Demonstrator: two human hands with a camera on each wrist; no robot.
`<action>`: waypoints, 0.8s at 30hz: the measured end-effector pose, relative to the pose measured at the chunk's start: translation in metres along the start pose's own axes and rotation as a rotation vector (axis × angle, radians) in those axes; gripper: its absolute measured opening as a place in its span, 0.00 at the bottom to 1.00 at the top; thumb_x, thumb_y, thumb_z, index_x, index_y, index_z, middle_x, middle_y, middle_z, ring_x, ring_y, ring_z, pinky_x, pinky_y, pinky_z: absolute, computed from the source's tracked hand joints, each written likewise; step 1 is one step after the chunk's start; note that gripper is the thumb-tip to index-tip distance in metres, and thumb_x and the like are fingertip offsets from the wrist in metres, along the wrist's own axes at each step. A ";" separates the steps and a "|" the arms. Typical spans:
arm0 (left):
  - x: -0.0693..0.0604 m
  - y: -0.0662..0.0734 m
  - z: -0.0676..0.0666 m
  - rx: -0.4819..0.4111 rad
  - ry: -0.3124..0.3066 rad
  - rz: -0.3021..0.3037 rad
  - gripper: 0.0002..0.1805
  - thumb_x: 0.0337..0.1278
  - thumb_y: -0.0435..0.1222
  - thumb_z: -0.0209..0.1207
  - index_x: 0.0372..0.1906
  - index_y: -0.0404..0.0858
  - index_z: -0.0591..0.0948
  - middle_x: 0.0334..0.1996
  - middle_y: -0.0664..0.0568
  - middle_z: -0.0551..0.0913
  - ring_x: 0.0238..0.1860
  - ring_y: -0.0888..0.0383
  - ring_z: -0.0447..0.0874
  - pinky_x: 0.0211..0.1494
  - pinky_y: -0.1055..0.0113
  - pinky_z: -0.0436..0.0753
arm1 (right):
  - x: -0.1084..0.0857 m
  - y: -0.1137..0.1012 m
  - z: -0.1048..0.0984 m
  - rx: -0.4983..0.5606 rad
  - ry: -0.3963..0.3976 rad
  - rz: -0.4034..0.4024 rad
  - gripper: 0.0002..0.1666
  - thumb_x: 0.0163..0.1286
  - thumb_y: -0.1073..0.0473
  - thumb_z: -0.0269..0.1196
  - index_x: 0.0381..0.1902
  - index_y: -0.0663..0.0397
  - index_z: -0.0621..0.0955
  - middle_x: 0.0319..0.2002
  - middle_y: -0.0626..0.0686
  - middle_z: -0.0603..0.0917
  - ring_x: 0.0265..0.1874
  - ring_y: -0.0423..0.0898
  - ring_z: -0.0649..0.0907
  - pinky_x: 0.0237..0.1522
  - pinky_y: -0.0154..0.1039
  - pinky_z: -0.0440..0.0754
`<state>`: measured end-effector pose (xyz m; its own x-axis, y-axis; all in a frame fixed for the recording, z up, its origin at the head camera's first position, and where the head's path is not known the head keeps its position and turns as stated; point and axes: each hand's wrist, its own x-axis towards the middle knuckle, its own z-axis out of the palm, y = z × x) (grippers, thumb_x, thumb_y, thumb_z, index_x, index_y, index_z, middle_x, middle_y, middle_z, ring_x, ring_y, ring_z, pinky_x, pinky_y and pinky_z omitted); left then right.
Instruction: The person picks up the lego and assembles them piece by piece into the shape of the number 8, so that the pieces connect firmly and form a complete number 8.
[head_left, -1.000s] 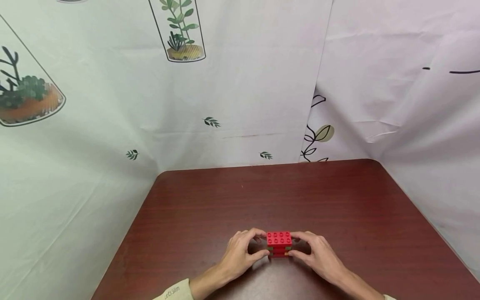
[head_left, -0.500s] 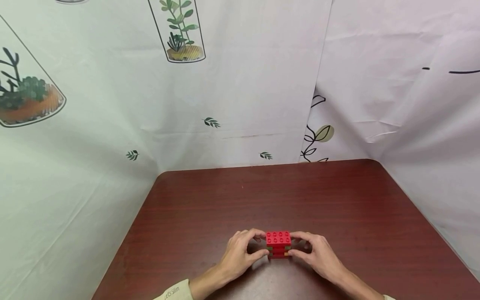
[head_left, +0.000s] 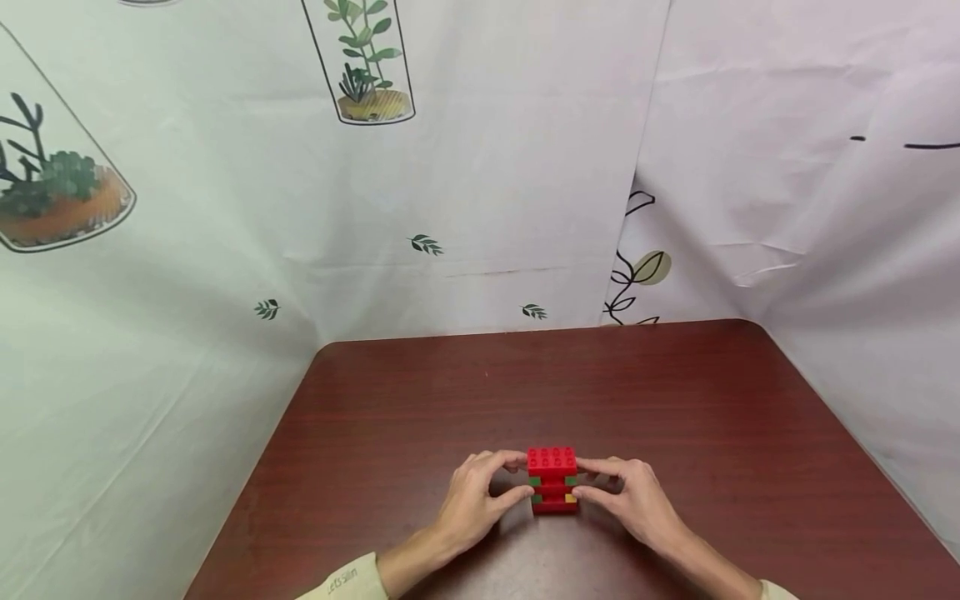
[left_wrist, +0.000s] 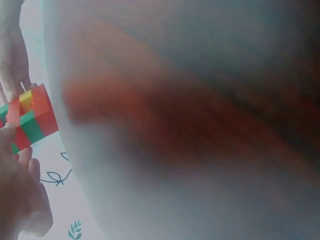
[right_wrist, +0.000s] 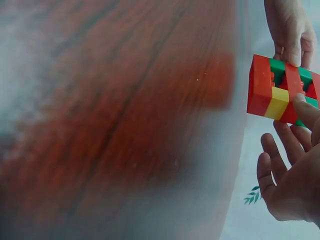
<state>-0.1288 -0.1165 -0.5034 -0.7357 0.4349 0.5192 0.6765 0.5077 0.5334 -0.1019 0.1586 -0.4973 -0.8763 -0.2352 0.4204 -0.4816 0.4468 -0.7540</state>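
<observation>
A stack of toy building bricks (head_left: 552, 479) is between the two hands over the near part of the table. Its wide red bricks form layers, with small green bricks (left_wrist: 32, 128) and a yellow brick (right_wrist: 277, 103) between them and gaps in the middle. The studded red top faces up in the head view. My left hand (head_left: 474, 502) pinches the stack's left end with thumb and fingers. On the right end, my right hand (head_left: 636, 502) grips it likewise; some of its fingers (right_wrist: 270, 150) spread free below. Whether the underside touches the table cannot be told.
The dark red-brown wooden table (head_left: 420, 400) has rounded far corners. White printed cloth (head_left: 480, 167) hangs behind it and along both sides, close to the edges.
Both hands and the brick stack have risen slightly in the head view and shifted a little left. More of the stack's front now shows. The grip looks the same.
</observation>
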 end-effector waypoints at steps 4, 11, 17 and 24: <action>0.003 -0.001 -0.001 0.000 0.002 -0.018 0.23 0.56 0.42 0.78 0.56 0.45 0.87 0.45 0.64 0.90 0.44 0.62 0.85 0.47 0.63 0.81 | 0.003 0.001 0.002 -0.007 0.034 -0.018 0.19 0.59 0.60 0.81 0.48 0.60 0.92 0.36 0.50 0.92 0.27 0.34 0.80 0.28 0.34 0.81; 0.006 -0.005 -0.001 -0.022 0.000 -0.079 0.22 0.59 0.44 0.77 0.58 0.47 0.88 0.44 0.62 0.91 0.44 0.63 0.86 0.48 0.61 0.80 | 0.011 0.000 0.005 -0.027 0.077 -0.018 0.17 0.57 0.61 0.82 0.45 0.58 0.93 0.36 0.49 0.93 0.26 0.34 0.80 0.27 0.34 0.81; 0.010 -0.010 0.000 -0.051 -0.009 -0.124 0.21 0.62 0.45 0.74 0.58 0.46 0.88 0.43 0.57 0.92 0.44 0.62 0.86 0.48 0.58 0.81 | 0.017 0.003 0.009 -0.034 0.089 0.012 0.17 0.56 0.61 0.82 0.45 0.57 0.94 0.36 0.49 0.93 0.23 0.33 0.77 0.25 0.34 0.77; 0.014 -0.016 -0.001 -0.119 -0.041 -0.220 0.21 0.64 0.47 0.72 0.60 0.48 0.88 0.43 0.62 0.91 0.45 0.62 0.86 0.47 0.55 0.84 | 0.027 0.011 0.012 -0.014 0.037 0.086 0.17 0.59 0.60 0.81 0.46 0.58 0.93 0.39 0.52 0.93 0.24 0.34 0.78 0.26 0.33 0.77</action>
<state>-0.1497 -0.1188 -0.5040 -0.8645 0.3546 0.3562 0.4976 0.5034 0.7064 -0.1313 0.1470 -0.5003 -0.9135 -0.1632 0.3727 -0.4038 0.4759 -0.7813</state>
